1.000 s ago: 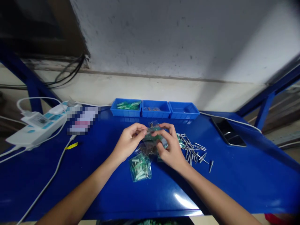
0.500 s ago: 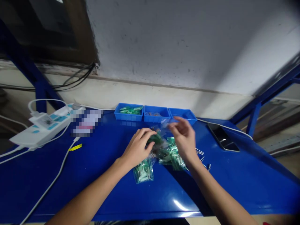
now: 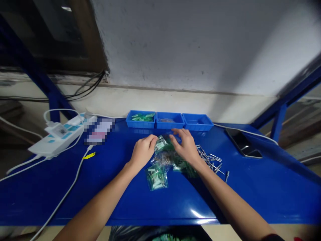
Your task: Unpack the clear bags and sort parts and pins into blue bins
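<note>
Pinching the edge of a small green packet [image 3: 160,144] between the thumb and fingers of the left hand [image 3: 142,151], in front of the middle blue bin [image 3: 170,126] and a bit to its left. Holding the thumb and fingers of the right hand [image 3: 187,147] apart, in front of the middle blue bin and a bit to its right. Cannot tell if touching the shiny green plastic under those fingers.

Farther out in front of the middle blue bin, a crinkly clear bag [image 3: 164,158] with brown bits inside. Past that, flat on the desk [image 3: 125,207], a bigger green packet [image 3: 156,177] with white bits showing. In front and to the right of the middle blue bin, partly under the right hand, more green packets [image 3: 179,165], then a messy pile of metal rivets [image 3: 212,160].

Touching the middle blue bin on the left, a left blue bin [image 3: 140,125] with green packets in it; on the right, a right blue bin [image 3: 198,127]. Well to the right of the middle blue bin, a black phone [image 3: 244,144]. Well to the left, a white power strip [image 3: 54,144].
</note>
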{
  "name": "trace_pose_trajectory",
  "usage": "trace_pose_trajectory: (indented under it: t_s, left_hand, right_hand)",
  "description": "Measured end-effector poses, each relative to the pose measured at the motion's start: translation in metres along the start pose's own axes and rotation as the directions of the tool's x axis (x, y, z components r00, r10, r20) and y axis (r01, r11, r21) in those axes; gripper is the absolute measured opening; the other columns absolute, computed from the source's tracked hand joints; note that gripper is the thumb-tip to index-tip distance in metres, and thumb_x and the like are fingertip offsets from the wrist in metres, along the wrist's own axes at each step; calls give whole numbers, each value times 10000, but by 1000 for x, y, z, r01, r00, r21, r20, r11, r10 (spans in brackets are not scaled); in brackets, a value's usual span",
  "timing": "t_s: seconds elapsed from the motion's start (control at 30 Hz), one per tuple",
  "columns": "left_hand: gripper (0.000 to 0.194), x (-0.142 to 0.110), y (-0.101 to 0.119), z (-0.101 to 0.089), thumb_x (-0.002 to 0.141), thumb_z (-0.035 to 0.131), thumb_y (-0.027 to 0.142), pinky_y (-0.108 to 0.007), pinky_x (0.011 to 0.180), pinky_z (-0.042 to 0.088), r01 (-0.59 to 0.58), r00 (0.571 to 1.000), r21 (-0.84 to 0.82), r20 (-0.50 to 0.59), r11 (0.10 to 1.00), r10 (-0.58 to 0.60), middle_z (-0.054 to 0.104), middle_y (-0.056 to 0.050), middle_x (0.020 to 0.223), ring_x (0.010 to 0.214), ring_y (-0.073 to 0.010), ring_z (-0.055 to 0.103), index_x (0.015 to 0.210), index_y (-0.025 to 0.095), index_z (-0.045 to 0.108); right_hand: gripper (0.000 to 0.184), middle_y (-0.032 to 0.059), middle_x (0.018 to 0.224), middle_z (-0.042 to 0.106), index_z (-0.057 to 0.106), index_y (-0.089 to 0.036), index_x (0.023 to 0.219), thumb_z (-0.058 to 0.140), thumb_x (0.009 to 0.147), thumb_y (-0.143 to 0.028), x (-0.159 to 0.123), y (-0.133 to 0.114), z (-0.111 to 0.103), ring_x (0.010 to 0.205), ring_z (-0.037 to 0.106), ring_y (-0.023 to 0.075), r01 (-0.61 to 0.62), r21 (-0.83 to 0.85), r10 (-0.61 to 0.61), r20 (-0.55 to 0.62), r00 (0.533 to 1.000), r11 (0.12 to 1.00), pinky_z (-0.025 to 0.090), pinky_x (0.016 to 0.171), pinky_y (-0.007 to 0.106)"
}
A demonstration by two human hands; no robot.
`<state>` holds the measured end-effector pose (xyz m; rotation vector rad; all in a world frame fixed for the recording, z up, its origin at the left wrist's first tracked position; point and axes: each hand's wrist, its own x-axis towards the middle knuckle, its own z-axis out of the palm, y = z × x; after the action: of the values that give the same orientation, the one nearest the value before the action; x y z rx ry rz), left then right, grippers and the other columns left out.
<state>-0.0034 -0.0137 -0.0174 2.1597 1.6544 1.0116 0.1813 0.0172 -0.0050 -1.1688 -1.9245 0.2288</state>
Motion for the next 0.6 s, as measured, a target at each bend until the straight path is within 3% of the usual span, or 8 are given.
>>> trace_pose_trajectory:
  t_s: [0.07, 0.13, 0.2, 0.27, 0.37, 0.43, 0.53, 0.6]
  left_hand:
    - [234, 0, 2, -2, 925, 392, 292, -249, 651, 417, 12, 998, -46, -53, 999, -14, 692, -33, 810, 717, -174, 644, 906, 205, 609]
    - [220, -1, 4, -2, 925, 396, 289, -242, 644, 425, 27, 996, -116, -86, 993, -38, 669, -19, 743, 667, -154, 627, 916, 197, 596]
    - [206, -2, 6, 0, 928, 389, 278, -234, 628, 441, 19, 995, -214, -88, 977, -39, 633, -5, 700, 620, -132, 603, 966, 193, 573]
    - [194, -3, 8, 2, 927, 388, 249, -230, 627, 464, -50, 995, -324, -102, 945, 17, 624, -25, 812, 655, -119, 601, 999, 188, 559]
    - [201, -2, 8, 0, 908, 403, 172, -270, 744, 488, -220, 972, -378, -167, 899, 168, 555, -72, 1078, 902, -146, 593, 952, 190, 598]
    - [232, 0, 7, -3, 891, 413, 126, -313, 807, 478, -286, 955, -352, -183, 891, 234, 518, -74, 1123, 949, -155, 574, 893, 194, 635]
    - [274, 2, 5, -8, 866, 420, 88, -322, 797, 471, -294, 953, -349, -181, 890, 244, 504, -67, 1123, 871, -136, 573, 787, 190, 662]
    - [287, 2, 4, -11, 854, 422, 82, -298, 766, 466, -271, 962, -355, -145, 895, 234, 549, -50, 1014, 844, -134, 570, 764, 196, 670]
  right_hand:
    - [329, 37, 677, 614, 623, -182, 1030, 484, 865, -430, -14, -10, 4, 630, 568, 186, -153, 167, 134, 119, 984, 974, 445, 619, 326]
    - [384, -6, 565, 575, 603, -184, 1016, 458, 862, -505, -21, -22, 5, 519, 539, 149, -342, 376, 276, 219, 936, 861, 406, 536, 275]
    - [425, -13, 542, 578, 568, -181, 991, 457, 839, -562, -21, -30, 5, 498, 544, 143, -513, 574, 378, 347, 858, 639, 389, 508, 255]
    - [420, 7, 590, 617, 547, -178, 976, 488, 819, -564, -18, -34, 4, 531, 573, 150, -607, 699, 385, 477, 790, 379, 396, 513, 254]
    - [339, 41, 741, 665, 560, -180, 971, 561, 793, -469, -16, -34, 1, 642, 617, 164, -602, 786, 328, 538, 777, 137, 427, 569, 271]
    - [279, 22, 747, 654, 580, -186, 928, 622, 750, -398, -17, -33, 1, 639, 605, 152, -590, 798, 336, 526, 781, 123, 429, 582, 272]
    - [308, -52, 599, 566, 583, -197, 907, 719, 659, -319, -20, -31, 4, 532, 513, 108, -592, 773, 398, 481, 781, 227, 403, 559, 257]
    - [388, -79, 563, 520, 572, -202, 973, 740, 639, -307, -22, -31, 7, 506, 463, 93, -576, 759, 419, 437, 796, 303, 392, 561, 257]
